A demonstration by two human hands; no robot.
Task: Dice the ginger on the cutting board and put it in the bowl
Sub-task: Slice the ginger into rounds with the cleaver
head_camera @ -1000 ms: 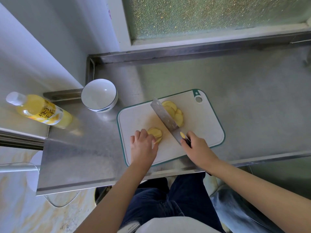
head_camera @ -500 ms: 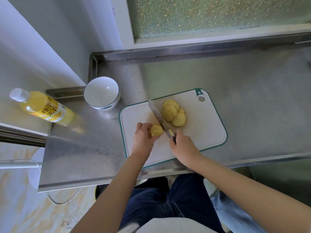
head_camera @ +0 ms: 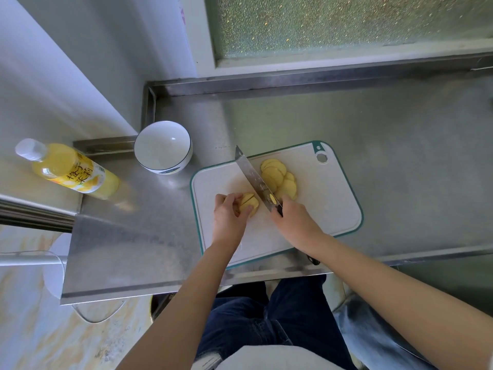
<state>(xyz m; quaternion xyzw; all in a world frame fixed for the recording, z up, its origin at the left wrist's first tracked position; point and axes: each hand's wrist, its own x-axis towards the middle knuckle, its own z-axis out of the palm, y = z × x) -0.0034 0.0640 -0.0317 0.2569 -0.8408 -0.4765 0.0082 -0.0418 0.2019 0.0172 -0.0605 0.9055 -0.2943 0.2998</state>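
A steel surface (head_camera: 386,161) is seen from above, set into a corner of the room. It is closed on the left by a pale wall (head_camera: 66,62) and along the back by a frosted window (head_camera: 346,22). A raised lip (head_camera: 293,81) is turned up along the back and the far left of the steel. A yellow bottle (head_camera: 69,169) is seen on the pale ledge at the left, its base near the steel's left edge. A white bowl (head_camera: 162,145) is set toward the far left corner, just beside the cutting board (head_camera: 320,209) but apart from it.

The board (white, rimmed in green) is laid at a slant, its near edge close to the front edge of the surface. On its far half a fan of ginger slices (head_camera: 278,177) is spread, just right of the blade. A small stack of ginger (head_camera: 249,202) is pinned on the left of the blade, pinched between the curled fingers and thumb of the left hand (head_camera: 229,217). The knife (head_camera: 250,174) is gripped at its handle by the right hand (head_camera: 296,222), and its tip shows past the board's far edge, toward the bowl.

Bare steel is spread from the board's right edge to the edge of the view, and behind the board up to the lip. A narrower strip is left between the board and the surface's left edge. Below the front edge, dark jeans (head_camera: 266,316) and a mottled floor (head_camera: 32,329) are seen.
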